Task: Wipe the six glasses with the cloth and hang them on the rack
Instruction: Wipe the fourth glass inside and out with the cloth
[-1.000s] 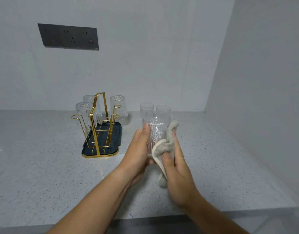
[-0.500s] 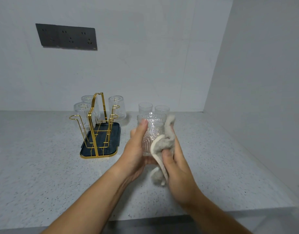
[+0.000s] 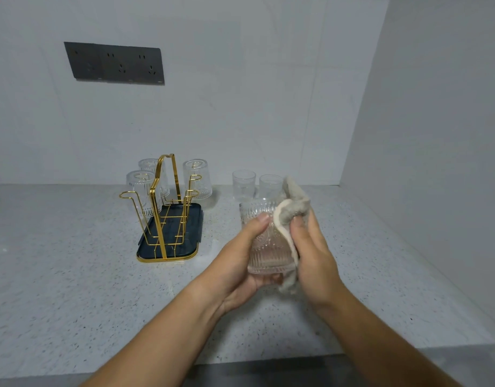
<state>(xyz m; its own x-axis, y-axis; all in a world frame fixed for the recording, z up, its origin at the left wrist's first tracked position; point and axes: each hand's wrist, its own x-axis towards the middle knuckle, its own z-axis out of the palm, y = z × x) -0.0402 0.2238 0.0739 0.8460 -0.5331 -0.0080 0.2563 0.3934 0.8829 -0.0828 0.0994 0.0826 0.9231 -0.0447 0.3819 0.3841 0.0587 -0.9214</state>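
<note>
My left hand (image 3: 240, 263) grips a ribbed clear glass (image 3: 264, 241) upright above the counter. My right hand (image 3: 313, 247) presses a grey cloth (image 3: 292, 210) against the glass's right side and over its rim. A gold wire rack (image 3: 164, 208) on a dark tray (image 3: 185, 244) stands to the left. Three glasses hang upside down on it: a front-left glass (image 3: 138, 188), a back-left glass (image 3: 148, 166) and a right glass (image 3: 197, 180). Two more glasses (image 3: 243, 184) (image 3: 270, 184) stand upright on the counter behind my hands.
The speckled stone counter (image 3: 73, 275) ends at a front edge near the bottom. A white wall closes off the right side (image 3: 422, 163). A dark socket panel (image 3: 115, 64) is on the back wall.
Both hands and the glass have come nearer and lower. The cloth has slid up over the glass's rim on the right side. My view has tilted slightly.
</note>
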